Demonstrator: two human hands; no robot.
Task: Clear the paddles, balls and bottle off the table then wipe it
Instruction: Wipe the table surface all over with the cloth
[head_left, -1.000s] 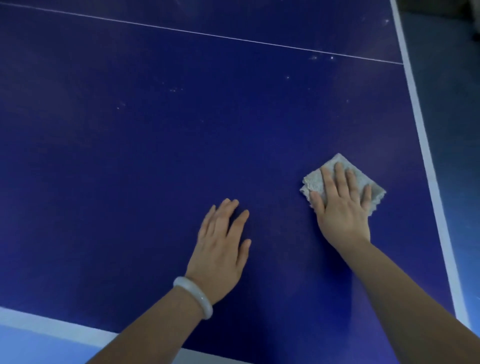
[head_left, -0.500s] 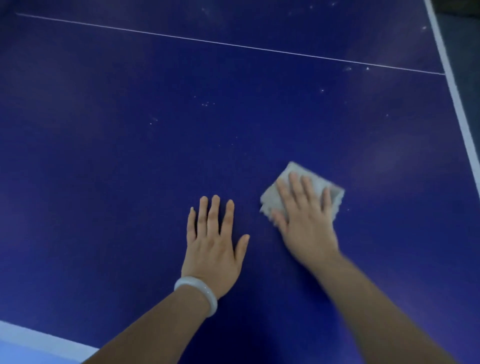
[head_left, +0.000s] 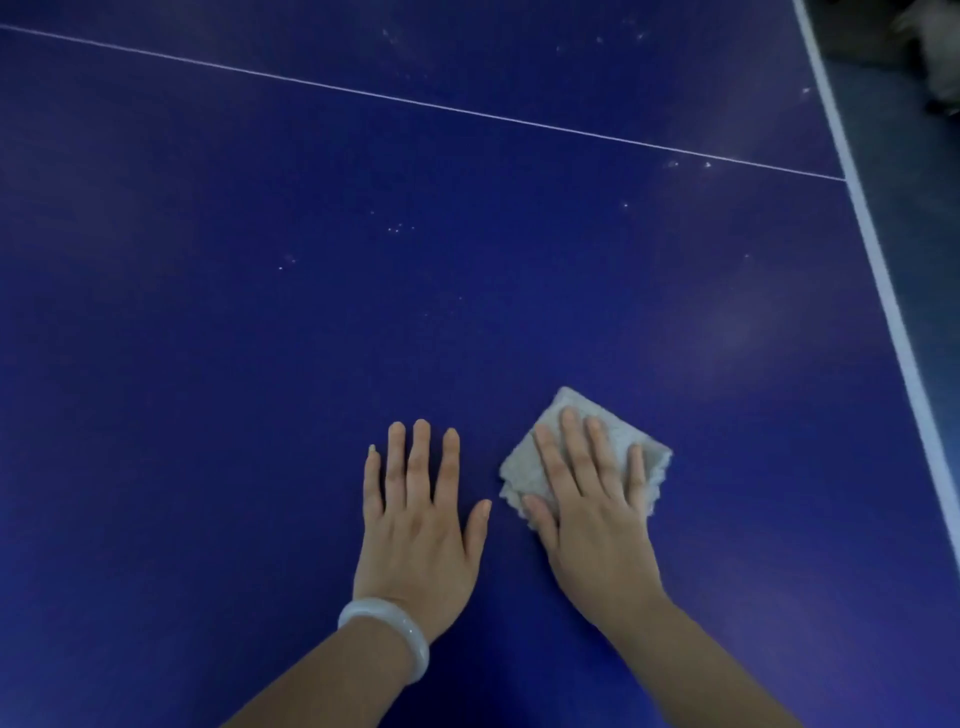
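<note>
R hand (head_left: 597, 519), flat on cloth (head_left: 623, 441), has swept left toward spread L hand (head_left: 421, 525); desk (head_left: 208, 364) cleared, specks remain, wiping ongoing.

1. Two bare forearms come in from the bottom edge, each ending in a bare hand; no sleeves reach the part that shows.
2. The left hand (head_left: 415, 525) has a smooth, pale, whitish bangle (head_left: 387, 636) just behind it, round the wrist.
3. The right hand (head_left: 592, 519) and its wrist wear nothing.
4. The fingernails are short and unpainted.
</note>
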